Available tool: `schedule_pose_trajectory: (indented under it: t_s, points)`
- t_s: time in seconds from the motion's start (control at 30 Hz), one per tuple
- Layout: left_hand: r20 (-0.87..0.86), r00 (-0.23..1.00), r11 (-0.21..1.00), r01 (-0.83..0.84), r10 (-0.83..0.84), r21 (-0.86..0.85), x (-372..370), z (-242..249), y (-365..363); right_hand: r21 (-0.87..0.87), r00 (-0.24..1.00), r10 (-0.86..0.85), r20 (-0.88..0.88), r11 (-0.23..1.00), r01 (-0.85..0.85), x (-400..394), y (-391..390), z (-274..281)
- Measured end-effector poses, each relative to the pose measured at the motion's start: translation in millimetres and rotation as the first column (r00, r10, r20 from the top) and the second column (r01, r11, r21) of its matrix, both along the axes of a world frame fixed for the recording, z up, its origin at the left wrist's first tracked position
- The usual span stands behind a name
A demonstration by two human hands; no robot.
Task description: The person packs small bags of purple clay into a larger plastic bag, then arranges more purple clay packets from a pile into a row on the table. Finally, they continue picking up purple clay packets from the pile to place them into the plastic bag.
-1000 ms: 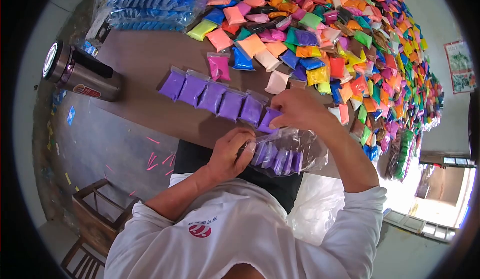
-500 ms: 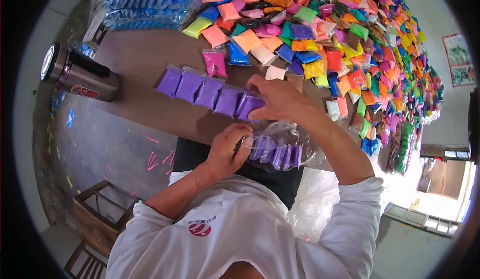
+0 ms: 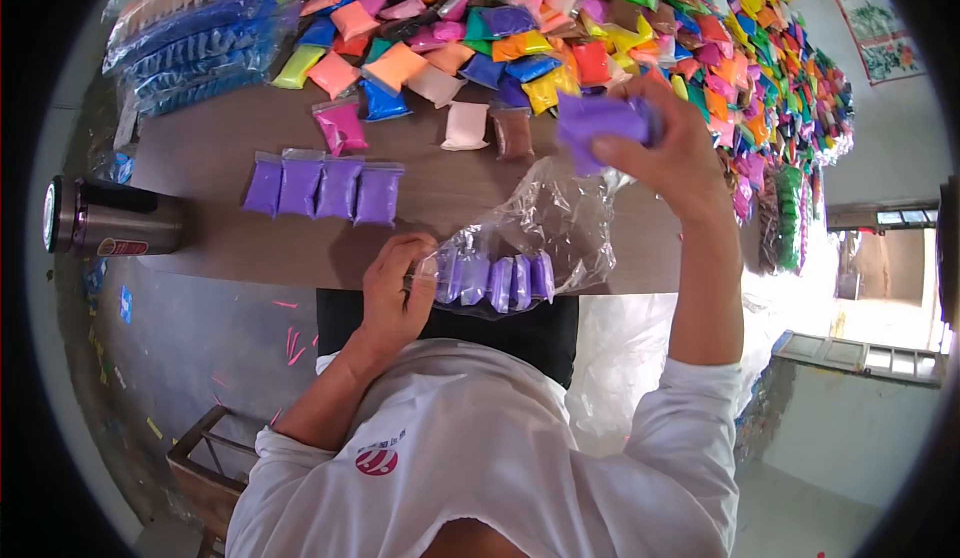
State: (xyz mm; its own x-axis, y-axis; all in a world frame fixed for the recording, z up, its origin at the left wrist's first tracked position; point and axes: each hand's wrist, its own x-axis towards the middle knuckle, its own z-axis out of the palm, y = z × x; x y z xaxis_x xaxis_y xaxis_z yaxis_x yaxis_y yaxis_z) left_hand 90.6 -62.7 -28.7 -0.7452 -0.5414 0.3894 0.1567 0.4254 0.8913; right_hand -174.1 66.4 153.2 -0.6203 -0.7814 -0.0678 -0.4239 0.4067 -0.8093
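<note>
My right hand (image 3: 682,153) is raised over the table, its fingers pinched on a purple packet (image 3: 592,130) that is a little blurred. Below and to the left, my left hand (image 3: 395,283) grips the left end of a clear plastic bag (image 3: 575,220) at the table's front edge. Inside the bag, several purple packets (image 3: 500,283) stand side by side, and its loose film spreads up to the right. A small dark object shows between the left fingers. Beyond that hand, several more purple packets (image 3: 338,188) lie in a row on the brown table (image 3: 215,173).
A big heap of colourful packets (image 3: 560,28) covers the back and right. Pink, white and brown packets (image 3: 513,133) lie before it. Bagged blue packets (image 3: 205,53) are stacked back left. A steel flask (image 3: 125,220) lies at the left edge; a wooden stool (image 3: 210,458) stands below.
My right hand has lifted purple from the row's right end and carried it up and right, leaving the row shorter. My left hand still holds the bag. The camera view has shifted.
</note>
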Motion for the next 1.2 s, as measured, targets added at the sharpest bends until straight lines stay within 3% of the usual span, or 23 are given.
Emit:
schedule_pose_trajectory:
  t_s: [0.03, 0.13, 0.23, 0.27, 0.47, 0.57, 0.67, 0.77, 0.87, 0.97, 1.07, 1.2]
  points:
    - [-0.003, 1.000, 1.000, 0.002, -0.002, 0.007, -0.4, -0.4, 0.5, -0.012, 1.000, -0.009, -0.008, 1.000, 0.009, -0.4, 16.0, -2.1]
    - [-0.005, 1.000, 1.000, 0.000, 0.000, 0.018, -1.1, -0.6, 0.4, 0.299, 0.982, 0.031, -0.185, 0.954, 0.026, 11.7, 46.3, -17.7]
    - [0.004, 1.000, 1.000, 0.000, 0.000, 0.028, -1.9, 1.5, 1.4, 0.447, 0.990, 0.022, -0.140, 0.893, 0.043, 36.5, 45.6, -23.1]
    - [0.012, 1.000, 0.999, 0.004, -0.005, 0.032, -1.7, 1.9, 0.8, 0.466, 0.994, 0.050, -0.099, 0.885, 0.002, 36.4, 47.3, -34.4]
    - [-0.008, 1.000, 1.000, 0.000, 0.000, -0.008, -1.8, -1.2, -0.5, 0.550, 0.946, 0.111, -0.306, 0.831, 0.080, 53.0, 35.3, -60.2]
    - [-0.007, 1.000, 1.000, -0.006, 0.006, -0.002, -1.5, -1.7, -0.2, 0.640, 0.953, 0.146, -0.266, 0.766, 0.061, 57.7, 29.2, -52.9]
    - [0.005, 1.000, 1.000, -0.012, 0.012, -0.003, -1.3, 0.5, 0.2, 0.723, 0.911, 0.319, -0.261, 0.690, -0.035, 52.6, 28.4, -45.4]
    - [-0.001, 1.000, 1.000, -0.007, 0.007, -0.017, -2.0, 0.6, 0.2, 0.854, 0.865, 0.480, -0.147, 0.503, -0.135, 53.4, 17.1, -40.3]
    - [-0.015, 1.000, 1.000, -0.009, 0.008, -0.027, -2.8, 0.3, -0.1, 0.851, 0.809, 0.555, -0.193, 0.505, -0.144, 55.3, 20.8, -51.2]
    - [-0.013, 1.000, 1.000, -0.007, 0.007, -0.006, -1.7, 0.3, -0.4, 0.728, 0.812, 0.543, -0.217, 0.644, -0.236, 50.5, 36.2, -45.4]
    - [-0.007, 1.000, 1.000, -0.009, 0.009, 0.002, -1.1, 0.4, 0.4, 0.750, 0.866, 0.491, -0.099, 0.609, -0.259, 51.9, 37.0, -26.9]
    - [-0.020, 1.000, 1.000, -0.003, 0.002, -0.004, -2.4, -1.6, 0.2, 0.717, 0.861, 0.504, -0.073, 0.627, -0.307, 50.7, 45.8, -34.3]
